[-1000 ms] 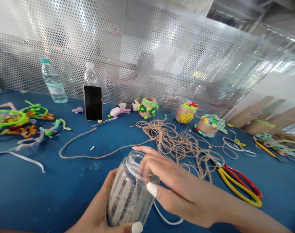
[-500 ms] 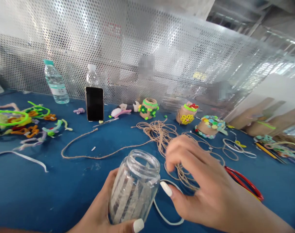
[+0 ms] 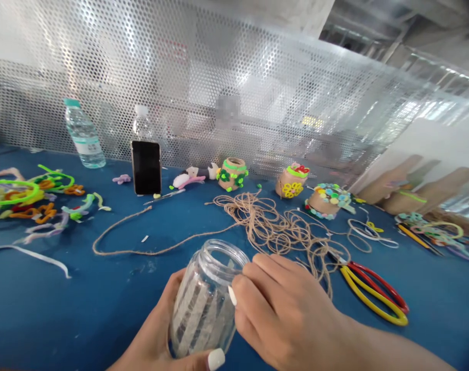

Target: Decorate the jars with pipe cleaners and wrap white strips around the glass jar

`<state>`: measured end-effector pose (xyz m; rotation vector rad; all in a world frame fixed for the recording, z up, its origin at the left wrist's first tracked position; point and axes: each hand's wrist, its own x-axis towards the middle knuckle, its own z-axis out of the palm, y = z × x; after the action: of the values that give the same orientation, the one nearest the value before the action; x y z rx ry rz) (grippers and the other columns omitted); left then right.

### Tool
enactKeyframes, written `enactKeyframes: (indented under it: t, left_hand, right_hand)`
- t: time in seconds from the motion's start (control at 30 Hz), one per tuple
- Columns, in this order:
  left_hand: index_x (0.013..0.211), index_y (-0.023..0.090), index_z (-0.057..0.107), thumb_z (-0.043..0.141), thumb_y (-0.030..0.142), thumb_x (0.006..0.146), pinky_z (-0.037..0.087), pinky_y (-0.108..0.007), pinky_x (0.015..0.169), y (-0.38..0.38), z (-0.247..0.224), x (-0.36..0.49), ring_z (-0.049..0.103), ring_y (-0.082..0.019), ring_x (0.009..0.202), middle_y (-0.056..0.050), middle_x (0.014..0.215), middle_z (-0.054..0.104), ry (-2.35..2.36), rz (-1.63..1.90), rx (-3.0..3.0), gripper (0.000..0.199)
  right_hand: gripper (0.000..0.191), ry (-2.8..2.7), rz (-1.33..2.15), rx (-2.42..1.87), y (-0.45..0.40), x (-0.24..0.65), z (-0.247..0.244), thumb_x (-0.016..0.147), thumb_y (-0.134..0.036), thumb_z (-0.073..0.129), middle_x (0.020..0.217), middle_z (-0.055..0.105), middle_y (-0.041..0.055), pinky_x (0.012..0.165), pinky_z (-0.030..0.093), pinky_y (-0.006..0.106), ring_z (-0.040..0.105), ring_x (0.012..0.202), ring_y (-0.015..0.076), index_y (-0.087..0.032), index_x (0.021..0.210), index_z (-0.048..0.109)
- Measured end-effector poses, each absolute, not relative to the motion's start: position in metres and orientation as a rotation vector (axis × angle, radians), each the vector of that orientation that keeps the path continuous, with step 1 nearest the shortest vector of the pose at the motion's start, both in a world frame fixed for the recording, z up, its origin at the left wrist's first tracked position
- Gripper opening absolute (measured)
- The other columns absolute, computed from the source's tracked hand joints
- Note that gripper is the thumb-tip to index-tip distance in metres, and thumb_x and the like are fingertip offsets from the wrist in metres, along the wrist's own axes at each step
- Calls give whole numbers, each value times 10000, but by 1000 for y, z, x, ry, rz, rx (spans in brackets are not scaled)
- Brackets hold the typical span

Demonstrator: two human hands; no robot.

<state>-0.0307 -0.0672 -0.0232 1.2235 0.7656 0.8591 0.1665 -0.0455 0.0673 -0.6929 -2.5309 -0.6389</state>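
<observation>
My left hand (image 3: 157, 330) is wrapped round a clear glass jar (image 3: 207, 304), tilted a little, its open mouth facing up. Pale strips run down the jar's side. My right hand (image 3: 284, 309) is closed, fingers bent together against the right side of the jar just below its rim; what its fingertips pinch, if anything, is hidden. Behind the hands lies a loose tangle of brown twine (image 3: 273, 221), one strand curving off to the left. Scissors with red and yellow handles (image 3: 373, 293) rest right of my right hand.
Colourful pipe cleaners (image 3: 37, 198) lie at the left. Behind are a water bottle (image 3: 85, 136), an upright phone (image 3: 146, 167) and twine-wrapped jars, one with green trim (image 3: 232, 175), one with a yellow flower (image 3: 292, 181). A perforated metal screen (image 3: 180, 87) stands at the back.
My right hand has moved left and its fingers have closed at the jar's neck, uncovering more twine and the scissors. The white loop beside the jar is out of sight. My left hand still holds the jar.
</observation>
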Motion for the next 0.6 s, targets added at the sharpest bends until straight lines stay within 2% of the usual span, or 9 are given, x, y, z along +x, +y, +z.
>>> enactKeyframes:
  t: [0.2, 0.4, 0.5, 0.6]
  left_hand:
    - [1392, 280, 251, 705, 489, 777, 347, -501, 1100, -67, -20, -32, 398, -337, 1332, -110, 1443, 417, 788, 863, 1154, 793]
    - [1411, 288, 245, 749, 549, 707, 358, -495, 1101, -70, -13, -31, 428, -346, 1316, -121, 1436, 444, 872, 829, 1007, 904]
    - [1427, 309, 217, 739, 556, 707, 380, -494, 1087, -66, -19, -31, 424, -346, 1322, -121, 1455, 423, 852, 854, 1036, 923]
    - [1442, 307, 185, 722, 503, 752, 384, -496, 1082, -53, -20, -34, 427, -330, 1322, -124, 1446, 426, 839, 892, 1199, 896]
  right_hand:
    - [278, -2455, -582, -737, -41, 173, 79, 873, -75, 373, 559, 495, 13, 507, 307, 301, 416, 525, 147, -174, 650, 506]
    - [217, -2354, -506, -930, -43, 191, 100, 917, -106, 436, 580, 510, -12, 503, 345, 264, 445, 513, 112, -158, 732, 537]
    - [197, -2360, -552, -1063, -36, 209, 110, 944, -139, 438, 693, 607, 27, 562, 405, 281, 558, 606, 143, -144, 827, 596]
    - [216, -2362, -555, -1196, -13, 231, 115, 928, -102, 445, 938, 678, 65, 693, 475, 311, 639, 802, 180, -150, 1020, 634]
